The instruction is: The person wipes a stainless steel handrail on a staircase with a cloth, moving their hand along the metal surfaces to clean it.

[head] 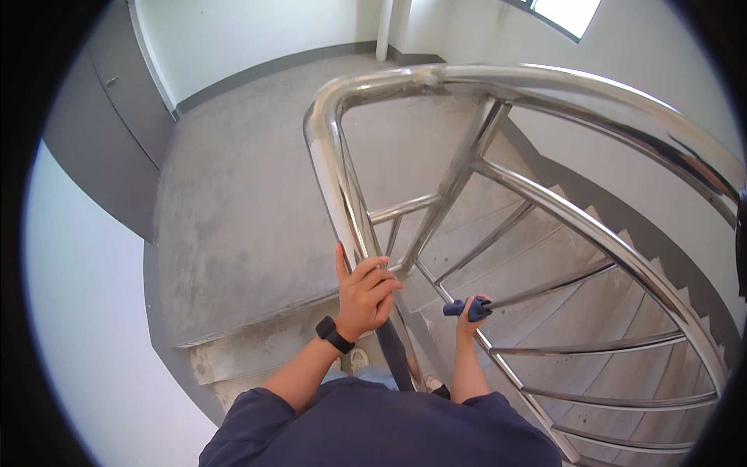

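My left hand point(365, 295), with a black smartwatch point(335, 334) on its wrist, rests over the polished metal handrail point(334, 169), its fingers spread across the tube. Lower right of it, on the other side of the handrail, my right hand point(471, 320) is closed around a dark blue cloth point(480, 309). The cloth lies against the end of a thin metal baluster point(551, 287), close to the lower rail point(506, 369). Part of the cloth is hidden by the fingers.
A concrete landing point(245, 192) lies ahead, with a step edge point(262, 321) near my feet. Concrete stairs point(607, 362) show through the railing at right. A grey door point(111, 117) stands at left, a white pipe point(383, 29) at the back and a window point(563, 14) at upper right.
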Available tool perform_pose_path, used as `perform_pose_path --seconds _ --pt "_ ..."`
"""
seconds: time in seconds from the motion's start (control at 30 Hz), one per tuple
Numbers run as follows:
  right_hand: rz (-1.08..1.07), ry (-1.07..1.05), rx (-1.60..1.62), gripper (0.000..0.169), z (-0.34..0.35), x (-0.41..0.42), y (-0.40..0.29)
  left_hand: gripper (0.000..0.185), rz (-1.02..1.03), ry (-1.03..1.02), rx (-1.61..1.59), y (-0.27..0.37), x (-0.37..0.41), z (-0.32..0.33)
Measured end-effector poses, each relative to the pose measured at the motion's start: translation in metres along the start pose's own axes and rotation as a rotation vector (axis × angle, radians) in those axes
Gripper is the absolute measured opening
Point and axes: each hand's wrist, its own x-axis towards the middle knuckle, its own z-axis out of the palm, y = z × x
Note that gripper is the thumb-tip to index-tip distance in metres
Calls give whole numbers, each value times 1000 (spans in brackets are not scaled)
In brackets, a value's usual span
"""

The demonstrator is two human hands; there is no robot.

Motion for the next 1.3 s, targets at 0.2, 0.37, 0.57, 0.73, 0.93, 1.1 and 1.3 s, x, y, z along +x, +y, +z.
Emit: perform_pose_path --seconds 0.2,0.37,0.57,0.73,0.93,1.1,1.3 --pt "89 -58 -21 24 -4 6 -4 14 18 6 -5 0 3 4" --pt "159 -35 -61 30 -4 6 -13 16 27 9 -8 -2 5 4" --pt "54 0 -65 31 -3 13 -34 13 26 19 1 -5 -2 3" --pt "-43 -3 -82 39 -12 33 -58 13 39 13 -9 -4 1 6" --pt "235 -28 348 51 -29 35 -88 14 39 26 -13 -3 1 3" --pt "682 14 658 30 -47 6 -87 13 40 35 -14 -3 1 3" --pt "1146 282 1007 31 -48 -40 -66 17 47 38 -1 -4 1 6"
